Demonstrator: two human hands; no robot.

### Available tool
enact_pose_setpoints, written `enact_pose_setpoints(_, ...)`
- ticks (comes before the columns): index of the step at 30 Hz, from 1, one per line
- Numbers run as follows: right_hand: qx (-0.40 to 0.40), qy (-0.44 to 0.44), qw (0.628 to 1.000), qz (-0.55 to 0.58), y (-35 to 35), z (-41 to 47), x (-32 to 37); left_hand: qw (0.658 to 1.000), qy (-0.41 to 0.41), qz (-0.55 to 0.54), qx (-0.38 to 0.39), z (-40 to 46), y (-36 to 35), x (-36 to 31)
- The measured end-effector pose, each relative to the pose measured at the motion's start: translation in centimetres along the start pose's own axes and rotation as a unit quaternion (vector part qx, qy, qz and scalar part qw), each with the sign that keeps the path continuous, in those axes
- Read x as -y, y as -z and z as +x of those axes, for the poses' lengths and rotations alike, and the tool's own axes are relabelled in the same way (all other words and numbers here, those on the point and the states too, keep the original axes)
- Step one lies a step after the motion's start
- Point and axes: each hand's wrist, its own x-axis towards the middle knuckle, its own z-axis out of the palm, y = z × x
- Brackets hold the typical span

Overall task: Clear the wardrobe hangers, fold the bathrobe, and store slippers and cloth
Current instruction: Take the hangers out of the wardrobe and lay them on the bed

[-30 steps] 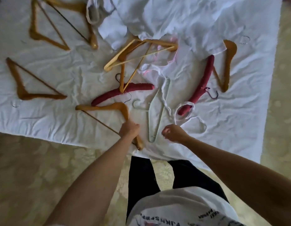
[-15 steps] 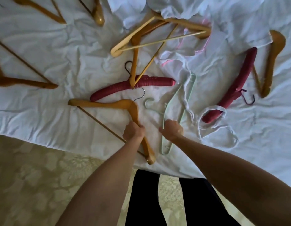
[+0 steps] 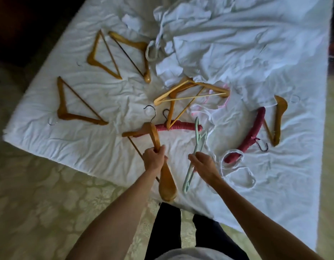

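Note:
My left hand grips one arm of a wooden hanger, which is lifted off the bed with its metal hook pointing away from me. My right hand grips a pale green plastic hanger, also raised and tilted. Both are above the near edge of the white bed. A dark red padded hanger lies just beyond them, a second red one to the right. A crumpled white bathrobe lies at the far middle of the bed.
Several more wooden hangers lie on the sheet: one at left, two at the far left, a crossed pair in the middle, one at right. White fabric loops lie by my right hand. Patterned carpet surrounds the bed.
Both hands have closed round their hangers and lifted them off the sheet. The view has pulled back, showing more of the bed.

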Motion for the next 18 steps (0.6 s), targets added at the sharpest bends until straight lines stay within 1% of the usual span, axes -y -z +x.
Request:
enact_pose_setpoints(4,0.054,0.053,0.997,0.019,2.2,-3.0,3.8,0.998,-0.016,-0.061,-0.016,-3.2,4.2,-2.0)
enact_pose_setpoints(9,0.109,0.136,0.984,0.024,4.1,-5.4,8.1,0.989,-0.032,-0.144,-0.019,-8.2,7.9,-3.9)
enact_pose_setpoints(14,0.170,0.211,0.962,0.028,4.1,-7.0,11.6,0.972,-0.058,-0.219,-0.067,-13.4,10.8,-4.5)
enact_pose_setpoints(18,0.218,0.259,0.941,0.018,3.1,-8.7,13.9,0.955,-0.065,-0.271,-0.107,-16.4,13.0,-4.1)
